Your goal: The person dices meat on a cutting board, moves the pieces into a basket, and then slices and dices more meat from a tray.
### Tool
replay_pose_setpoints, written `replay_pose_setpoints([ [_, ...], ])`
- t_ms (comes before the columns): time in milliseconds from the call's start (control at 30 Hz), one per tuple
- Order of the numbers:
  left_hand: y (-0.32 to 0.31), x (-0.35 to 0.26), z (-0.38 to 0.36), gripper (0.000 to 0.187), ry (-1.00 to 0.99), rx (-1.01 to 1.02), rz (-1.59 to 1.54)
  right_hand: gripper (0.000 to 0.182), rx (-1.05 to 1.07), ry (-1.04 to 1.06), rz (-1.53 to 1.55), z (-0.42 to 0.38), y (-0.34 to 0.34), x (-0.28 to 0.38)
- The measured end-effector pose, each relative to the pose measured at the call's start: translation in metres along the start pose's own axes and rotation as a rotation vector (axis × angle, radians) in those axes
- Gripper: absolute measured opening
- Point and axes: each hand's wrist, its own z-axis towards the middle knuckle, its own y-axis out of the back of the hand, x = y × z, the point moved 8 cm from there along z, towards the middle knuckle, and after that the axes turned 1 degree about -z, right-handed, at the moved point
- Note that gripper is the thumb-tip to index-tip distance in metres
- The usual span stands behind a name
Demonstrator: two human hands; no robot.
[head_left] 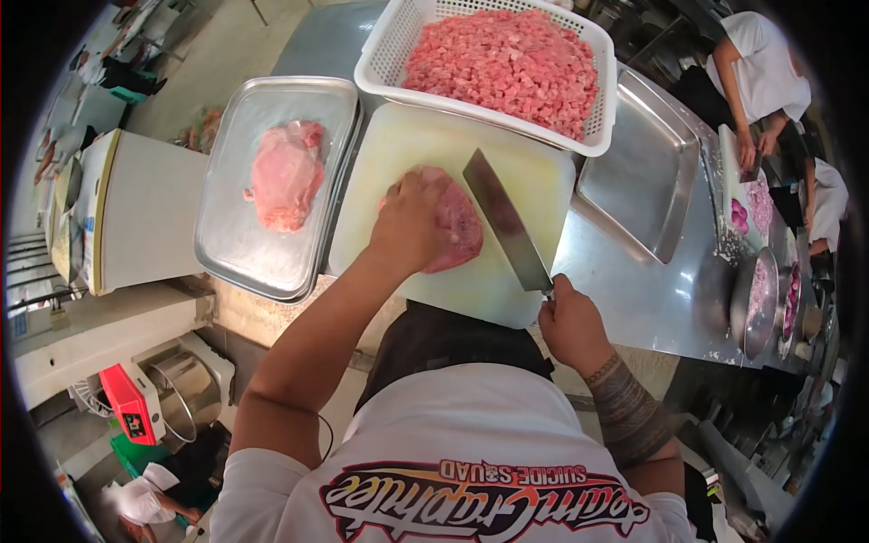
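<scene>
A piece of raw meat (460, 226) lies on the pale cutting board (453, 294). My left hand (409, 224) rests over its left side, fingers curled on it and holding it down. In my right hand (574, 324) is the handle of a cleaver (507, 217), gripped at the board's lower right edge. The broad blade slants up and left across the board, just right of the meat, and a gap shows between them. My fist hides most of the handle.
Left of the board, a metal tray (226, 217) carries another meat piece (288, 176). Behind stands a white perforated basket (371, 68) heaped with diced meat (507, 68). A steel pan (674, 244) lies to the right; beyond, co-workers (769, 72) cut onions near metal bowls (759, 317).
</scene>
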Motion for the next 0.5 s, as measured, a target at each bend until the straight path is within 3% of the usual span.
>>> replay_pose_setpoints([
  [133,-0.007,-0.006,0.011,0.079,-0.019,0.056,0.234,0.021,-0.002,-0.008,0.025,-0.010,0.030,0.023],
  [233,0.000,-0.011,0.013,0.067,0.024,0.081,0.162,0.020,0.075,0.005,0.008,-0.012,0.042,0.035],
  [500,-0.009,-0.006,0.015,0.066,-0.097,-0.004,0.220,0.022,0.191,0.099,-0.130,0.009,0.042,0.064],
])
